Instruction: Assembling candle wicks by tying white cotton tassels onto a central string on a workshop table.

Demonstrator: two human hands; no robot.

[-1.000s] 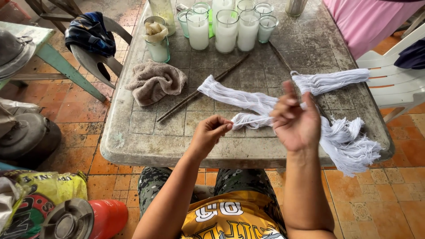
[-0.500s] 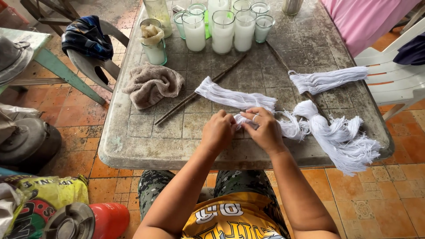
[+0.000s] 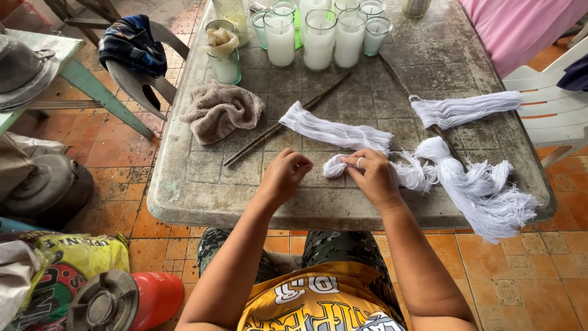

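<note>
Starting at the far left, we see a dark blue patterned cloth (image 3: 131, 44) draped over a grey plastic chair (image 3: 144, 86); just right of it, on the worn grey stone table (image 3: 184, 202), stands a small glass jar stuffed with a pale rag (image 3: 224, 52), and nearer to us lies a crumpled beige towel (image 3: 220, 110); a thin dark stick (image 3: 288, 117) runs slantwise beside it; at the far edge a row of tall glass candles filled with white wax (image 3: 318, 37) stands close together.

Our left hand (image 3: 283, 178) rests on the near part of the table, its fingers curled in; whether they pinch a strand we cannot tell; our right hand (image 3: 375, 178) sits just right of it, fingers pressed together on the small folded loop of white cotton string (image 3: 335, 165), which pokes out on the hand's left side, between the two hands.

We judge this string light, soft and limp; it would sag and fray if held loosely, so the folded end, where the strands are gathered, seems the place to take hold.

A long bundle of the same white string (image 3: 334, 130) lies just beyond the hands; further right a loose heap of cut white strands (image 3: 484, 190) spills over the table's near right edge; a tied white hank (image 3: 465, 109) lies beyond it.
</note>
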